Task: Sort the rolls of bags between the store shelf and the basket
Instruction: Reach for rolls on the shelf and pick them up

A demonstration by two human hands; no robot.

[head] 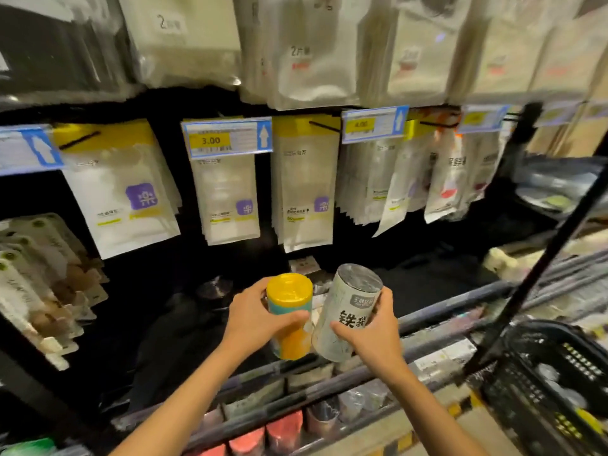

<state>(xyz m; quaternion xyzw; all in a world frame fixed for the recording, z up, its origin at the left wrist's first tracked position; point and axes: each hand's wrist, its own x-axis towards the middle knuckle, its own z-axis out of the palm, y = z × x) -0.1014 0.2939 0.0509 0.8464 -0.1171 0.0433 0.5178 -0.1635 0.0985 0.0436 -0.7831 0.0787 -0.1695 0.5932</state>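
My left hand (255,315) grips a yellow roll of bags (289,299) with a teal band, held upright in front of the dark store shelf (454,307). My right hand (371,330) grips a taller silver-white roll of bags (348,307) with black lettering, tilted slightly to the right. The two rolls touch side by side above the shelf's front rail. A black basket (546,380) stands at the lower right, with a few wrapped items inside.
White packets (227,192) hang on pegs behind the rolls, under blue price tags (227,138). More packets hang at the left. Pink and grey rolls (283,429) line the lower shelf rail. A black pole (543,258) slants down past the basket.
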